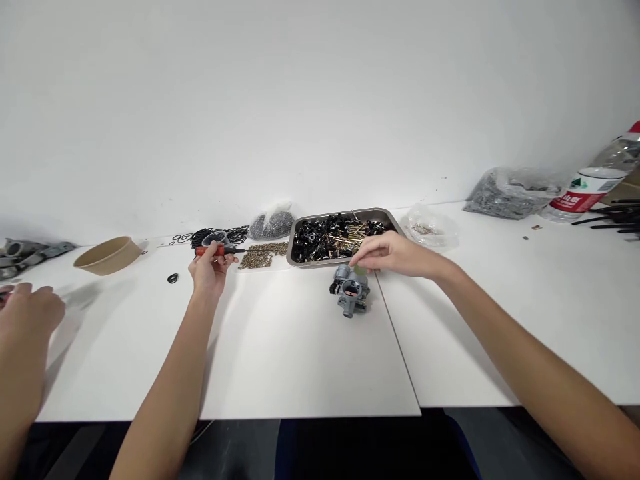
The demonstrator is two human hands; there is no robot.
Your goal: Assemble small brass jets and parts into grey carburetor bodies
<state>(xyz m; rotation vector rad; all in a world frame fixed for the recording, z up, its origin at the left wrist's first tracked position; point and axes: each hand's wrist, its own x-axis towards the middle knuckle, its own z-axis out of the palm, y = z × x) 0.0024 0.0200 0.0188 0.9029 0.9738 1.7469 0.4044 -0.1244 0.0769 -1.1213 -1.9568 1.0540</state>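
Note:
My left hand (209, 272) is closed around the red handle of a screwdriver (205, 251). Its dark shaft points right, over small brass-coloured parts (257, 257) spread on the table. My right hand (383, 253) has its fingers bent together at the top of a grey metal carburetor (351, 291), which sits on the white table. A yellow-green patch (360, 270) shows just under these fingers; I cannot tell whether it belongs to the carburetor. Behind the carburetor lies a metal tray (295, 261) of black parts and brass-coloured screws.
Another person's hand (30, 310) is at the far left, near a tan bowl (107, 257). Black rings (200, 238) and a bag of dark parts (271, 223) lie along the wall. Plastic bags (510, 193) and a bottle (590, 187) stand right, beside black rods (620, 217).

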